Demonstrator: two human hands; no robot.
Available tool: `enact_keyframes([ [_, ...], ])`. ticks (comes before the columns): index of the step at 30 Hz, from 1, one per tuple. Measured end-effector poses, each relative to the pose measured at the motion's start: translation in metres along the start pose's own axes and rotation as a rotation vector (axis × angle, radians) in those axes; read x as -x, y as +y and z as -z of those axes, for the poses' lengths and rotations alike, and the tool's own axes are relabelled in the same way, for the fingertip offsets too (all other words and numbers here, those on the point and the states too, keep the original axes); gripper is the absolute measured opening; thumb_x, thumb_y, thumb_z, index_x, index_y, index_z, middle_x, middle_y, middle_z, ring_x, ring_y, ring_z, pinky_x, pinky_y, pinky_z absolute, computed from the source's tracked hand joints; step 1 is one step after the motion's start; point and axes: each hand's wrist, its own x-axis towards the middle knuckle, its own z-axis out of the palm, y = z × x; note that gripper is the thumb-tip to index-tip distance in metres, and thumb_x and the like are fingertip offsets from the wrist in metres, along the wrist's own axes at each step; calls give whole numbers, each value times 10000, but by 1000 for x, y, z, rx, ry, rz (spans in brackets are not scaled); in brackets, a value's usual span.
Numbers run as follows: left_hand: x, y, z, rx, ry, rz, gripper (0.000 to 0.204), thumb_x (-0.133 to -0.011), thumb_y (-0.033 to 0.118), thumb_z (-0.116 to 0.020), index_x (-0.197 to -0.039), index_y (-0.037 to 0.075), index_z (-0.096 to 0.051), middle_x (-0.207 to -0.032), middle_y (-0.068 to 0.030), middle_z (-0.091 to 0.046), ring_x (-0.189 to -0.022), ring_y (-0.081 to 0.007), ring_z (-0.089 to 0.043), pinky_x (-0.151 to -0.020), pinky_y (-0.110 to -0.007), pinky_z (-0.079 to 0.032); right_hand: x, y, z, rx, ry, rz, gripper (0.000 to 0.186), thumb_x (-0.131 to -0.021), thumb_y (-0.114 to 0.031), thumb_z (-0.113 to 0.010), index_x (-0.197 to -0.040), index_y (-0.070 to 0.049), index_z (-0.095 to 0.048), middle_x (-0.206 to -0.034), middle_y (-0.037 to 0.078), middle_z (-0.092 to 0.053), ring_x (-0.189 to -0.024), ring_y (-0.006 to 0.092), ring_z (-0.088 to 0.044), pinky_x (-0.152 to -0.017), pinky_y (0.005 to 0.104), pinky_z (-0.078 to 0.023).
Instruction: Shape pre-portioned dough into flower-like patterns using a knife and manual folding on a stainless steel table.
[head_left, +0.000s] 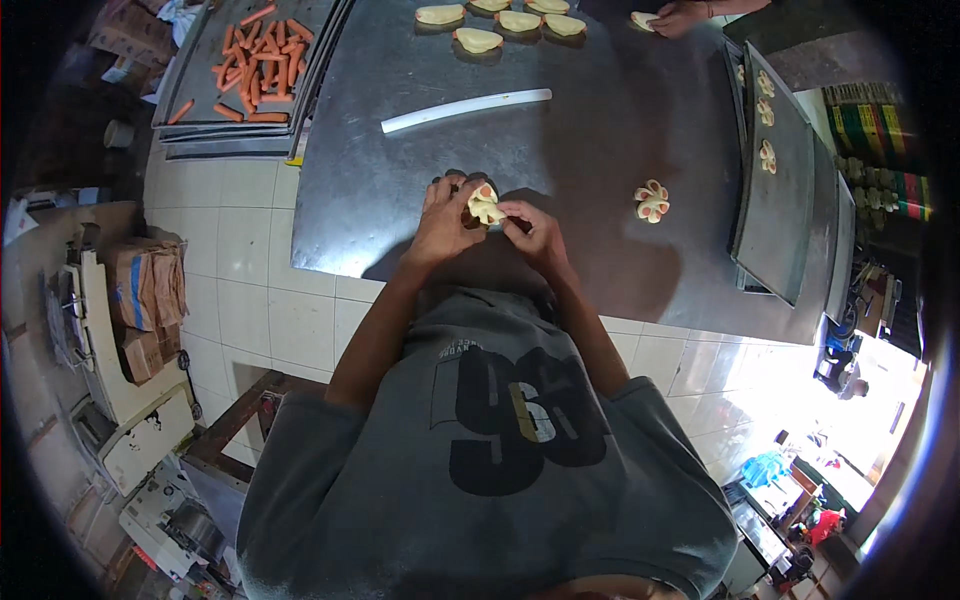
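Between my hands, just above the near part of the metal table, is a piece of pale dough with orange sausage slices. My left hand is curled round its left side. On the right, my right hand pinches the dough's edge between thumb and finger. To the right on the table lies a finished-looking flower-shaped dough piece with sausage. Farther off, a long white plastic strip lies at a slant. Several sausage-filled dough pieces sit at the far edge.
Trays at the far left hold a heap of sausages. At the right, a tray carries several flower-shaped pieces and overhangs the table. Another person's hand touches a dough piece at the far right. Cardboard boxes stand at left.
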Motion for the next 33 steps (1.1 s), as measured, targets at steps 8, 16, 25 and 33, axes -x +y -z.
enact_keyframes([
  [8,5,-4,-5,10,34,-27,707,-745,224,-841,-1392,161,-564,-1376,-166,-471,-1267,-387,-422,-1070,-472,-380,-2,-15,-3,87,25,20,348,-873,-196,-739,-1192,-75,-671,-1091,109,-730,-984,221,-711,-852,329,-555],
  [16,6,2,-2,32,57,-8,682,-716,165,-807,-1358,144,-577,-1384,-170,-464,-1266,-401,-417,-1073,-481,-374,-1,-12,-9,40,99,-24,306,-893,-175,-720,-1172,-59,-666,-1030,129,-741,-862,206,-709,-750,312,-536],
  [25,49,18,-24,78,263,224,355,-800,260,-815,-1001,5,-673,-878,-156,-679,-778,-277,-675,-689,-397,-527,-8,-21,-2,77,25,-94,243,-911,-161,-709,-1121,-42,-683,-944,89,-723,-821,133,-652,-728,295,-508],
  [33,22,45,-27,586,178,679,278,-876,227,-754,-800,-29,-679,-615,-89,-664,-467,-149,-638,-423,-312,-476,-11,-22,-1,102,-23,-107,247,-898,-171,-731,-1103,-36,-696,-977,103,-732,-853,158,-672,-761,303,-520],
])
